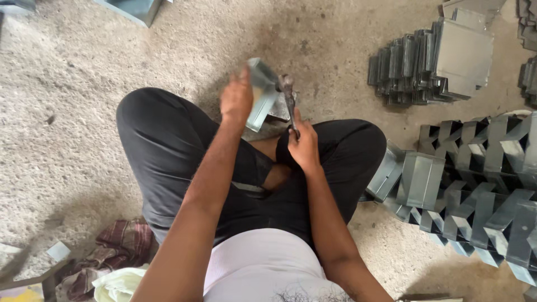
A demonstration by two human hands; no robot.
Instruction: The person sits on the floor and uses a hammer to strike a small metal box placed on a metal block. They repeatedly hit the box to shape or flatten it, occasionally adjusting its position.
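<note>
Close under the camera, two bare forearms reach out over crossed legs in black trousers toward a folded sheet-metal piece held just above the concrete floor. That grey piece is a short bent channel; its long axis runs from upper left down toward the lower right of the view, tilted, with the upper end pointing away from the person. The left hand grips it along its left edge, fingers wrapped round the metal, though motion blur hides exactly how they lie. The right hand is closed round the handle of a hammer, whose dark head sits touching or just beside the right face of the piece; which of the two is unclear. As a judgement, the work looks to be at the striking step, a fold being beaten while the piece is steadied. Well apart to the right lie a row of bent metal brackets and, farther off, a stack of flat-folded sheets. A checked cloth lies at lower left.
</note>
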